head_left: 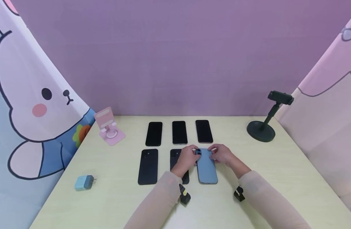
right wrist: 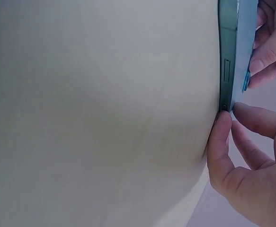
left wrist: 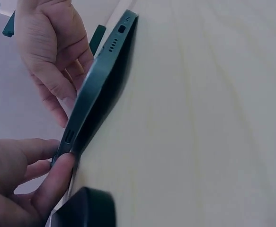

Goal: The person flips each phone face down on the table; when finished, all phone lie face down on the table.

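A blue phone [head_left: 206, 167] lies back-up on the table [head_left: 278, 171], at the right of the near row. The left hand [head_left: 188, 158] and right hand [head_left: 221, 154] pinch its far end, which seems slightly raised. Black phones [head_left: 148, 166] lie left and beyond.

Right hand [right wrist: 251, 175] fingertips pinch the blue phone [right wrist: 230, 52] edge (other hand's fingers [right wrist: 270, 52] opposite) on the table [right wrist: 104, 118]

- The person is wearing thin, pale pink sleeves — close-fitting and reaching down to both wrists.
- The left hand [head_left: 188, 158] and right hand [head_left: 222, 154] are showing bare.
- Small black devices are sitting strapped under each wrist — the left one bearing a yellow mark.
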Tool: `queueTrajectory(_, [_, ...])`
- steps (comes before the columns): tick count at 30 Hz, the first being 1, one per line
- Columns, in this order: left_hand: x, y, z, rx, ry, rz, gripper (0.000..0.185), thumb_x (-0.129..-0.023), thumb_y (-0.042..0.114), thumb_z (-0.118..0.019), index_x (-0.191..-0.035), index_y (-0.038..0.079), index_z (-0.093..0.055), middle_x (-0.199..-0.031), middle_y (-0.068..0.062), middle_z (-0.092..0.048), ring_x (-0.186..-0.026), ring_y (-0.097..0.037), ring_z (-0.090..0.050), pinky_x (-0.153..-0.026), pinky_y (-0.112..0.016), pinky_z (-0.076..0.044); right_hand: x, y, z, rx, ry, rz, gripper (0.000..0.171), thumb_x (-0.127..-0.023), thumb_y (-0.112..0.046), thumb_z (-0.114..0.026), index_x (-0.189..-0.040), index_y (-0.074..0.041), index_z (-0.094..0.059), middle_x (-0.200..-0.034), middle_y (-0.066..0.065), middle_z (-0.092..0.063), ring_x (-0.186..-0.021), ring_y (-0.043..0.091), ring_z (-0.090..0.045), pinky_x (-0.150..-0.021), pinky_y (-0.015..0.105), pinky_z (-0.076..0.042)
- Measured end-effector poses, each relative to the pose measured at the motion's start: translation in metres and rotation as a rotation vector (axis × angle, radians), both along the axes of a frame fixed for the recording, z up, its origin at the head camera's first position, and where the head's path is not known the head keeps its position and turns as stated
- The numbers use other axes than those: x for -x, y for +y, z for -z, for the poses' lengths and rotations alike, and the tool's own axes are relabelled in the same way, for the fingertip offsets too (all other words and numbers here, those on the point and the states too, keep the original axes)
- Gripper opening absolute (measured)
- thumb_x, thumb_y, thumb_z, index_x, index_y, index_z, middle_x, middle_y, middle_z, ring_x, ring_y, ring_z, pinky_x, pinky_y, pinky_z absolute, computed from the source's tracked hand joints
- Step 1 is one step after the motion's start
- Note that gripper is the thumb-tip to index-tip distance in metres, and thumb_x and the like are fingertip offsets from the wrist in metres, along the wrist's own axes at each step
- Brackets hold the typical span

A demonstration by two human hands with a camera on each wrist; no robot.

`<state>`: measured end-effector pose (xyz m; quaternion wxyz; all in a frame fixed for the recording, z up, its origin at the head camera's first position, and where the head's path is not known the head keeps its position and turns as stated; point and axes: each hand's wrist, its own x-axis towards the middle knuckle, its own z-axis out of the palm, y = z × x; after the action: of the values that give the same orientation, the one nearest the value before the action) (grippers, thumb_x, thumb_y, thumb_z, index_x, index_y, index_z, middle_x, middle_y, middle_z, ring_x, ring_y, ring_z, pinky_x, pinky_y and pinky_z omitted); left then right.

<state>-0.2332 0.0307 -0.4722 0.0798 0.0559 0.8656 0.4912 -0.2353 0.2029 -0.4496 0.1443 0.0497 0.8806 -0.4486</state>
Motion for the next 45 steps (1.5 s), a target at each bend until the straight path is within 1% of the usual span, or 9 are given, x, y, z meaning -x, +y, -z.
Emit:
queueTrajectory(5, [0.003, 0.000, -0.001, 0.084, 0.016, 0.052, 0.027, -0.090, 0.006, -0.066, -0.117, 0.001, -0.064, -0.053, -0.002, -0.053, -0.042, -0.011, -0.056, -0.046, -0.022, -0.048, 0.001, 0.000, -0.002, 0.007, -0.003, -0.015, 0.027, -0.085, 0.010, -0.065, -0.111, 0.004, -0.061, -0.092, 0.012, -0.051, -0.071, 0.019, -0.056, -0.062, 0.031, -0.056])
queueTrajectory(9, [0.009, -0.001, -0.005, 0.144, 0.038, 0.075, 0.029, -0.090, 0.009, -0.068, -0.117, 0.001, -0.064, -0.057, -0.003, -0.057, -0.044, -0.011, -0.054, -0.048, -0.023, -0.045, 0.007, 0.003, -0.008, -0.055, -0.012, -0.064, 0.026, -0.086, 0.005, -0.066, -0.112, 0.003, -0.063, -0.092, 0.011, -0.056, -0.066, 0.018, -0.056, -0.059, 0.030, -0.054])
queueTrajectory(12, [0.018, -0.001, -0.008, 0.163, 0.086, 0.060, 0.030, -0.090, 0.013, -0.070, -0.118, 0.003, -0.065, -0.070, -0.002, -0.061, -0.056, -0.011, -0.054, -0.054, -0.025, -0.045, 0.018, 0.008, -0.014, -0.122, 0.035, -0.100, 0.029, -0.088, 0.000, -0.065, -0.116, 0.003, -0.062, -0.096, 0.016, -0.061, -0.068, 0.021, -0.058, -0.061, 0.032, -0.052])
queueTrajectory(15, [0.028, 0.000, -0.008, 0.120, 0.145, 0.035, 0.031, -0.091, 0.015, -0.069, -0.120, 0.005, -0.066, -0.085, -0.005, -0.064, -0.069, -0.014, -0.058, -0.062, -0.028, -0.049, 0.030, 0.011, -0.014, -0.138, 0.093, -0.091, 0.035, -0.090, -0.004, -0.064, -0.124, 0.005, -0.059, -0.109, 0.024, -0.060, -0.086, 0.030, -0.061, -0.072, 0.040, -0.052])
queueTrajectory(19, [0.040, 0.005, -0.003, 0.032, 0.184, 0.023, 0.030, -0.093, 0.012, -0.067, -0.122, 0.005, -0.066, -0.105, -0.011, -0.066, -0.089, -0.020, -0.064, -0.073, -0.030, -0.052, 0.045, 0.013, -0.007, -0.128, 0.122, -0.031, 0.040, -0.092, -0.007, -0.062, -0.130, 0.004, -0.054, -0.123, 0.030, -0.054, -0.105, 0.040, -0.056, -0.085, 0.048, -0.050])
queueTrajectory(22, [0.046, 0.007, 0.004, 0.013, 0.185, 0.010, 0.030, -0.093, 0.011, -0.067, -0.123, 0.007, -0.066, -0.112, -0.012, -0.065, -0.097, -0.022, -0.064, -0.077, -0.031, -0.053, 0.053, 0.012, 0.000, -0.129, 0.130, 0.012, 0.041, -0.092, -0.007, -0.063, -0.131, 0.003, -0.054, -0.123, 0.029, -0.055, -0.104, 0.039, -0.057, -0.084, 0.046, -0.050])
queueTrajectory(28, [0.058, 0.010, 0.010, 0.004, 0.230, -0.017, 0.031, -0.091, 0.007, -0.068, -0.121, 0.003, -0.067, -0.103, -0.011, -0.067, -0.088, -0.019, -0.062, -0.078, -0.032, -0.052, 0.061, 0.009, 0.007, -0.099, 0.159, 0.089, 0.041, -0.091, -0.006, -0.063, -0.130, 0.002, -0.056, -0.118, 0.025, -0.058, -0.098, 0.034, -0.059, -0.080, 0.040, -0.051])
queueTrajectory(34, [0.065, 0.017, 0.015, 0.041, 0.247, -0.032, 0.029, -0.088, 0.003, -0.069, -0.118, 0.001, -0.069, -0.083, -0.004, -0.063, -0.074, -0.015, -0.058, -0.071, -0.027, -0.050, 0.061, 0.007, 0.009, -0.087, 0.170, 0.098, 0.042, -0.091, -0.004, -0.062, -0.132, 0.004, -0.054, -0.120, 0.026, -0.057, -0.101, 0.036, -0.058, -0.082, 0.041, -0.051])
queueTrajectory(45, [0.066, 0.022, 0.010, 0.150, 0.228, -0.030, 0.025, -0.090, 0.002, -0.066, -0.115, 0.000, -0.071, -0.087, -0.005, -0.068, -0.085, -0.018, -0.063, -0.078, -0.027, -0.052, 0.063, 0.001, 0.010, -0.086, 0.149, 0.107, 0.044, -0.087, 0.006, -0.058, -0.131, 0.006, -0.056, -0.125, 0.030, -0.054, -0.102, 0.035, -0.057, -0.081, 0.039, -0.051])
